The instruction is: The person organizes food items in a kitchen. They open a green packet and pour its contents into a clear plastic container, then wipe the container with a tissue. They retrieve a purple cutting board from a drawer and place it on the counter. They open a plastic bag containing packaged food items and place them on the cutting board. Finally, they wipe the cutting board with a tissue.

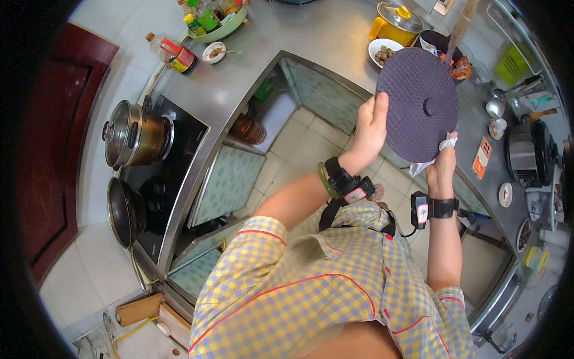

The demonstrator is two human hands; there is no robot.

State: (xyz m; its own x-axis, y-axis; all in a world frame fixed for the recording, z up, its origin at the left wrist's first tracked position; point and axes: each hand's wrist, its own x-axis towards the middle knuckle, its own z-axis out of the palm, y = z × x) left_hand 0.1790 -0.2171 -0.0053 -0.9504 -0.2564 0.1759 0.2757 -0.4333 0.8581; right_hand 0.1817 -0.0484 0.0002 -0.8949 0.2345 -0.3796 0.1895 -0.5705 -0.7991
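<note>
A round dark purple lid [415, 90] with a woven-looking texture and a small dark knob is held up over the counter's edge, its face toward me. My left hand [372, 122] is closed on its left rim, the thumb lying along the edge. At the lower right rim, my right hand [441, 170] is closed on a crumpled white tissue [448, 141], which presses against the lid. Part of the tissue hangs below the rim. The right fingers are mostly hidden behind the lid.
Behind the lid stand a yellow pot [396, 24], a white bowl of brown lumps [385, 43] and a dark bin [441, 43]. To the left, a steamer pot [140, 134] and black frying pan [122, 209] sit at the stove. An open cabinet door [227, 185] juts out below.
</note>
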